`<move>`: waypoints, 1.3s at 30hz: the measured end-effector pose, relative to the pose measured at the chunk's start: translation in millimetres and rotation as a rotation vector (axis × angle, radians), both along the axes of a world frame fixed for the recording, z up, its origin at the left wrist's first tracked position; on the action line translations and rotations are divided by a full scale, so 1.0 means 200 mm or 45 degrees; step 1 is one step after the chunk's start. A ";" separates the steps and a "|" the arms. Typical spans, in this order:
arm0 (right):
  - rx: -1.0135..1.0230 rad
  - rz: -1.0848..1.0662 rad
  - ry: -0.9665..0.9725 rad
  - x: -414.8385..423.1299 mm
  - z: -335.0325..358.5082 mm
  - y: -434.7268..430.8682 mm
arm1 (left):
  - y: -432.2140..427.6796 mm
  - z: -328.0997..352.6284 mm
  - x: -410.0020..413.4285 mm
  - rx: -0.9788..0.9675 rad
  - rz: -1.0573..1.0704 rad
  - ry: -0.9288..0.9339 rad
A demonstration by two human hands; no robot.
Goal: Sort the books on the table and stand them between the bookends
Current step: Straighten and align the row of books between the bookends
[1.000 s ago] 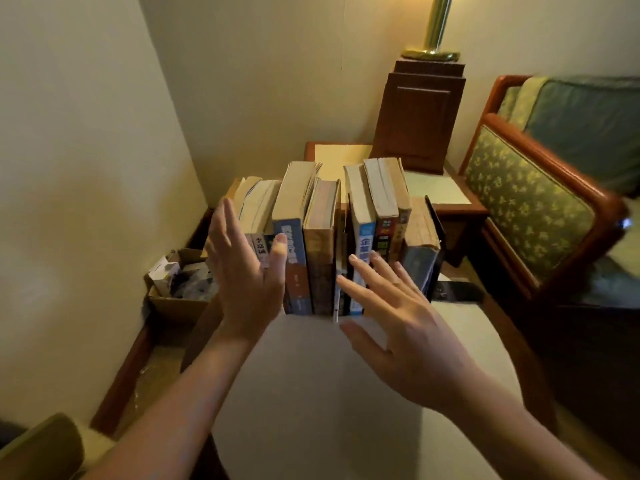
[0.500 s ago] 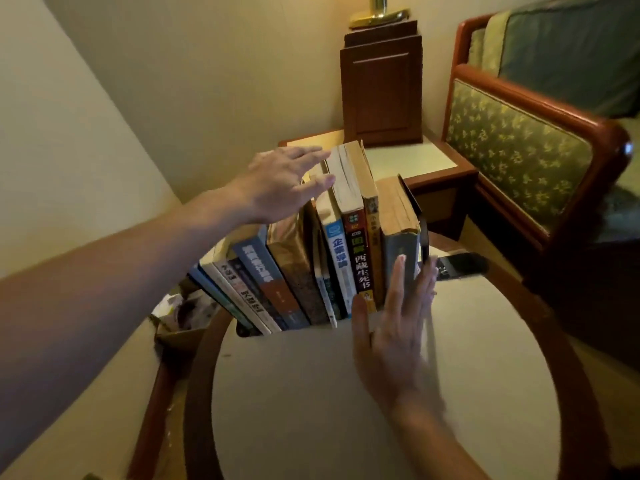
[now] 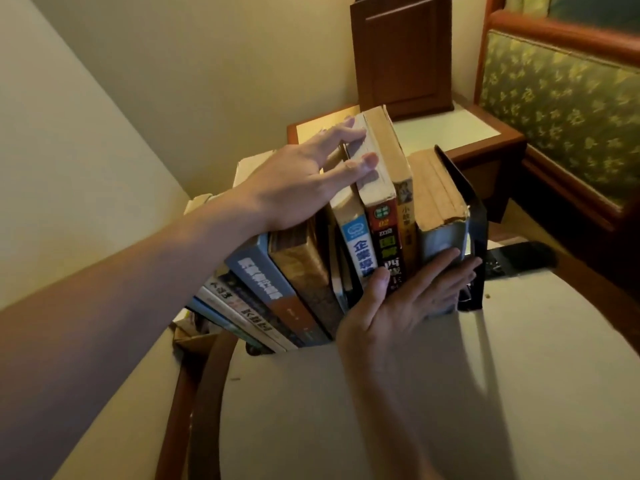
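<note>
My flat left hand (image 3: pixel 304 181) steadies the leaning books (image 3: pixel 298 271); my right hand (image 3: pixel 405 303), fingers straight, presses them square beside the bookend (image 3: pixel 479 233).

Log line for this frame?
left hand: flat atop books | right hand: presses spines by black bookend | leftmost books: leaning

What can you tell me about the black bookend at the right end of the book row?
The black bookend looks like thin sheet metal, glossy and dark. It stands roughly upright on the round table, its flat plate against the thick grey book that ends the row. Straight fingertips of the right hand reach its front edge.
</note>
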State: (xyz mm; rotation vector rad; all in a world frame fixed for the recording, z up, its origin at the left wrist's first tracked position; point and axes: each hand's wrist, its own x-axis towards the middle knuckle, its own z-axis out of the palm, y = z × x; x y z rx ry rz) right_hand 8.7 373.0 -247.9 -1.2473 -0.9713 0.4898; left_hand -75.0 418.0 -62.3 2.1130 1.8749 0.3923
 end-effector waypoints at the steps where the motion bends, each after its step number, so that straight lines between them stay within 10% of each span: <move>1: 0.011 -0.019 0.011 -0.01 0.00 0.01 | 0.00 0.00 0.00 0.001 -0.010 0.006; 39: -0.027 -0.168 -0.026 -0.08 -0.03 0.09 | 0.00 -0.01 0.01 0.070 -0.042 0.002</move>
